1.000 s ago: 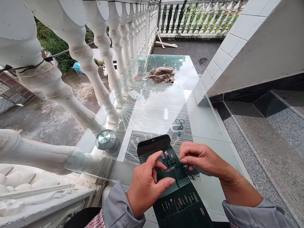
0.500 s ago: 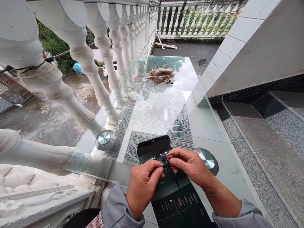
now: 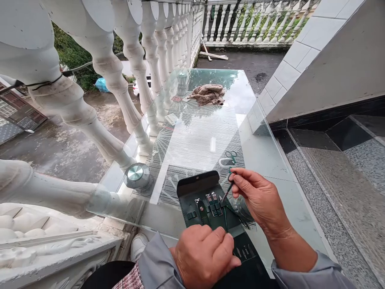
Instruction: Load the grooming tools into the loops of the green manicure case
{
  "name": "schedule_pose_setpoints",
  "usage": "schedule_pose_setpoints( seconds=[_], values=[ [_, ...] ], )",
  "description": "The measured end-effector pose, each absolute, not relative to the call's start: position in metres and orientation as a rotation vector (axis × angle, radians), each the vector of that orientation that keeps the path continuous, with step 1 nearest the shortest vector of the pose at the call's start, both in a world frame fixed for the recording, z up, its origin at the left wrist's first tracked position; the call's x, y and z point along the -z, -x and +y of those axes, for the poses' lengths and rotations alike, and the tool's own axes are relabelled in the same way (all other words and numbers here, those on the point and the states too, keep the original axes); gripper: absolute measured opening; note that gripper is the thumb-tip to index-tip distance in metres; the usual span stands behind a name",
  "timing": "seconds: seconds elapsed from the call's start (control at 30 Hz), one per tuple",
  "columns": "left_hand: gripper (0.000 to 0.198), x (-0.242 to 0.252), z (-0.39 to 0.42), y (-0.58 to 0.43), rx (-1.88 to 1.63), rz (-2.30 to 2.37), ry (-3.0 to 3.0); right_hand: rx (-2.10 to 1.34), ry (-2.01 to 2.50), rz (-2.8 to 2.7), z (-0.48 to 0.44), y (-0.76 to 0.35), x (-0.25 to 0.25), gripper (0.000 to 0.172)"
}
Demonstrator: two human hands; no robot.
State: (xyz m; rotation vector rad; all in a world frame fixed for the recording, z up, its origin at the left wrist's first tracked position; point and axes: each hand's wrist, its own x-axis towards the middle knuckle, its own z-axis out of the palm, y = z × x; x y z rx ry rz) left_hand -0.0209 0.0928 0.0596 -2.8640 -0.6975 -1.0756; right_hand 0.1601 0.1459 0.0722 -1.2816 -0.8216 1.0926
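My right hand (image 3: 261,196) pinches a slim dark tool (image 3: 228,188) between thumb and fingertips, its pointed metal end tilted down at the right edge of a dark green manicure case (image 3: 197,182). My left hand (image 3: 206,253) lies over the lower part of that case with its fingers curled under; what they hold, if anything, is hidden. Nail clippers (image 3: 209,198) and a dark-handled tool (image 3: 201,208) sit in the case's straps. Small metal implements (image 3: 245,252) show in the lower panel, partly covered by my left hand.
Under the case is a glass table (image 3: 270,168). Green-handled scissors (image 3: 231,154) and a white oval item (image 3: 227,162) lie beyond the case. A crumpled brown cloth (image 3: 207,94) is at the far end. White balusters (image 3: 111,76) line the left; stone steps (image 3: 327,172) are on the right.
My hands, together over the case's middle before, have separated. The right has moved up and right with the slim tool; the left has dropped lower and turned back upward, uncovering the upper straps.
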Motion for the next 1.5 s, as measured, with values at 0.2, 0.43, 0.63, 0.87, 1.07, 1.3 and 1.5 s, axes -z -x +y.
schedule_pose_setpoints(
  seconds=[0.2, 0.43, 0.63, 0.87, 1.07, 1.3, 1.5],
  values=[
    [0.017, -0.046, 0.091, 0.021, 0.792, -0.470, 2.749, -1.194, 1.401, -1.063, 0.152, -0.139, -0.075, 0.026],
    [0.025, -0.042, 0.092, 0.027, 0.575, -0.569, 2.786, -1.254, 1.449, -1.043, 0.162, -0.125, -0.074, 0.026],
    [0.026, -0.039, 0.092, 0.028, 0.533, -0.574, 2.815, -1.291, 1.468, -1.060, 0.174, -0.124, -0.065, 0.024],
    [0.027, -0.042, 0.094, 0.028, 0.562, -0.584, 2.828, -1.286, 1.454, -1.180, 0.184, -0.124, -0.056, 0.016],
    [0.027, -0.041, 0.093, 0.028, 0.561, -0.597, 2.823, -1.337, 1.479, -1.261, 0.185, -0.125, -0.055, 0.013],
    [0.025, -0.041, 0.092, 0.029, 0.494, -0.589, 2.821, -1.375, 1.476, -1.290, 0.185, -0.126, -0.058, 0.012],
    [0.026, -0.042, 0.093, 0.029, 0.499, -0.590, 2.821, -1.354, 1.515, -1.239, 0.187, -0.126, -0.054, 0.013]
  ],
)
